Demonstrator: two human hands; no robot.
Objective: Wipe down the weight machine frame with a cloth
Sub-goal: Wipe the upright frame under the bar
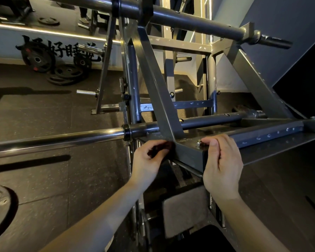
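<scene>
A dim gym with a dark rubber floor [44, 115]. The left hand [149, 164] curls around a dark cloth [165, 147], pressing it on the grey machine frame [187, 155]. The right hand [222, 164], fingers curled, grips the frame's corner just beside it.
</scene>
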